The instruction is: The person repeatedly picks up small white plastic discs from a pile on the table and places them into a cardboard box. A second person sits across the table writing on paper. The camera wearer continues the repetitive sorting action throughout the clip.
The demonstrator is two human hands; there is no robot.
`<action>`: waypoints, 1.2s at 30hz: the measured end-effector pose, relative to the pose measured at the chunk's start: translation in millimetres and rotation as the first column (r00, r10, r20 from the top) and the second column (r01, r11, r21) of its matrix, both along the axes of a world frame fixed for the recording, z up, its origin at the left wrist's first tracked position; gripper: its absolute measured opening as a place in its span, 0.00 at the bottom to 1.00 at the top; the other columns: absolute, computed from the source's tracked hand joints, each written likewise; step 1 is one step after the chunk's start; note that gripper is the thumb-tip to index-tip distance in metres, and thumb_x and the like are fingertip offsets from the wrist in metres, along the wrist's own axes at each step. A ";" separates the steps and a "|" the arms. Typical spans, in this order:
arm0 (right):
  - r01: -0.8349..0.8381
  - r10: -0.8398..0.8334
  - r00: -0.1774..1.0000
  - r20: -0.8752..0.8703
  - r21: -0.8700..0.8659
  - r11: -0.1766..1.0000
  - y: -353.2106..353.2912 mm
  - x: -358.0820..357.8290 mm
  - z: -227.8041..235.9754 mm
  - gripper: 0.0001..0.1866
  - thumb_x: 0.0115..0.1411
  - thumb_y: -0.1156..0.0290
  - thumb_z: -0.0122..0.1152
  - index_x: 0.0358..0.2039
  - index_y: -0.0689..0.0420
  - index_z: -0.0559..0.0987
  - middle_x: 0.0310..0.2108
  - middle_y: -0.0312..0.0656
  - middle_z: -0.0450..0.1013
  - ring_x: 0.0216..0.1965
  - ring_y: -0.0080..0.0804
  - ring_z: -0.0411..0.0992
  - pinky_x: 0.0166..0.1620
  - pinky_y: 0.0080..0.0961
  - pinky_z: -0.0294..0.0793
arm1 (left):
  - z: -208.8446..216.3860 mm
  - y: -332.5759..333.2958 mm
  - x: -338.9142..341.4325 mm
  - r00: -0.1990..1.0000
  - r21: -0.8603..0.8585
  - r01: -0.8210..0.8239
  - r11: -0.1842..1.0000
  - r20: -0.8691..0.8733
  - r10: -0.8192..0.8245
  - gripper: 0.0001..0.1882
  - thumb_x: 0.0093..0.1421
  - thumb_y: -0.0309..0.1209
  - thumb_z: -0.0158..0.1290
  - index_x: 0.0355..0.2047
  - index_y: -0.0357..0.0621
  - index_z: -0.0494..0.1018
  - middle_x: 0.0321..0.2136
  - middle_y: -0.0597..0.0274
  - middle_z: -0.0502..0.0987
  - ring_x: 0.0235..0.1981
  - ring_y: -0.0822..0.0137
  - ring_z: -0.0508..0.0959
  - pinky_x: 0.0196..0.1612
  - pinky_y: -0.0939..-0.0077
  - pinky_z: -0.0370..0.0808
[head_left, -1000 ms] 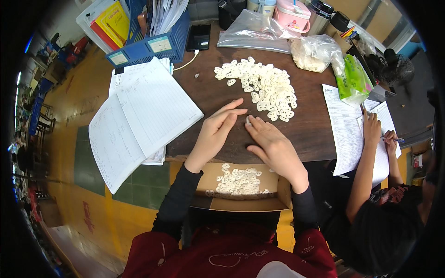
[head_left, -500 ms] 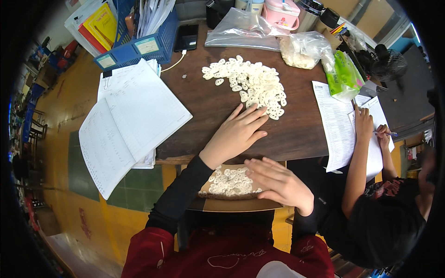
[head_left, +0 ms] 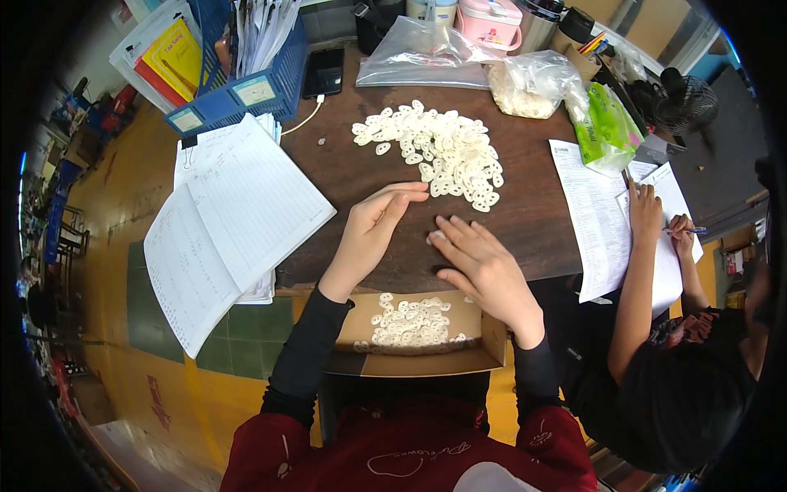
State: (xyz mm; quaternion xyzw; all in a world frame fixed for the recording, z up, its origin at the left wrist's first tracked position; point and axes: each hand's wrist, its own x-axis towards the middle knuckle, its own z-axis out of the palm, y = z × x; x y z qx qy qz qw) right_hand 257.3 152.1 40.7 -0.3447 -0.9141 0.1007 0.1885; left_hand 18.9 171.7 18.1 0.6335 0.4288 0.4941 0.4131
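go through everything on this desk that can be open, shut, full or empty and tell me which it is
cardboard box: open, partly filled with small white pieces.
ledger: open, lying flat.
clear bag: holds white pieces, top gathered.
phone: screen dark, cable plugged in.
blue basket: stuffed with papers.
pink container: lid on.
left hand: open, empty, on the desk.
right hand: open, palm down, fingertips on desk.

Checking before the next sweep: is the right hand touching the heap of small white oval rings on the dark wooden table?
Apart. In the head view the right hand lies flat on the dark wooden table, and bare wood shows between its fingertips and the heap of small white oval rings.
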 end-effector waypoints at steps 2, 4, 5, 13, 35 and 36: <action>-0.085 0.084 0.996 -0.019 -0.072 0.994 -10.9 1.6 0.1 0.28 0.63 0.63 0.68 0.64 0.56 0.78 0.68 0.46 0.71 0.70 0.44 0.68 0.72 0.46 0.66 | -1.7 3.9 2.8 0.995 0.045 -0.028 0.999 -0.095 0.032 0.21 0.79 0.40 0.45 0.55 0.36 0.81 0.62 0.52 0.78 0.64 0.58 0.76 0.67 0.63 0.69; -0.156 0.152 0.987 -0.043 -0.128 0.979 -25.9 3.4 -0.6 0.29 0.62 0.64 0.69 0.63 0.54 0.79 0.68 0.46 0.72 0.69 0.44 0.69 0.72 0.46 0.66 | -6.1 8.8 10.7 0.965 0.116 -0.031 0.993 -0.257 0.061 0.22 0.79 0.42 0.46 0.60 0.40 0.78 0.67 0.53 0.74 0.68 0.56 0.73 0.70 0.59 0.66; -0.200 0.196 0.980 -0.045 -0.143 0.969 -33.1 5.0 -0.8 0.28 0.62 0.63 0.69 0.63 0.54 0.79 0.68 0.46 0.72 0.69 0.44 0.70 0.72 0.47 0.66 | -8.8 11.3 15.2 0.912 0.195 -0.025 0.981 -0.398 0.102 0.23 0.78 0.43 0.47 0.63 0.42 0.76 0.69 0.55 0.72 0.70 0.55 0.70 0.72 0.57 0.63; -0.366 0.295 0.917 -0.268 -0.275 0.889 -43.6 22.5 9.1 0.23 0.63 0.60 0.68 0.55 0.57 0.85 0.65 0.50 0.74 0.65 0.49 0.74 0.71 0.51 0.67 | -12.9 5.5 14.6 0.703 0.195 0.147 0.970 -0.710 0.036 0.26 0.75 0.45 0.49 0.69 0.52 0.71 0.73 0.64 0.66 0.77 0.55 0.59 0.78 0.44 0.49; -0.302 0.317 0.948 0.014 -0.268 0.915 -36.8 14.0 8.6 0.29 0.67 0.59 0.65 0.66 0.51 0.77 0.71 0.42 0.69 0.72 0.39 0.66 0.74 0.46 0.63 | -9.7 9.0 -1.2 0.671 0.209 0.051 0.977 -0.731 0.122 0.29 0.78 0.50 0.43 0.75 0.59 0.63 0.80 0.57 0.50 0.79 0.45 0.49 0.78 0.43 0.50; -0.335 0.350 0.937 -0.017 -0.333 0.881 -39.8 20.0 11.0 0.28 0.66 0.59 0.65 0.66 0.50 0.77 0.71 0.43 0.68 0.72 0.41 0.65 0.74 0.48 0.62 | -11.5 14.0 3.8 0.654 0.213 0.062 0.975 -0.747 0.121 0.30 0.78 0.51 0.42 0.75 0.58 0.62 0.80 0.59 0.50 0.79 0.46 0.49 0.78 0.43 0.49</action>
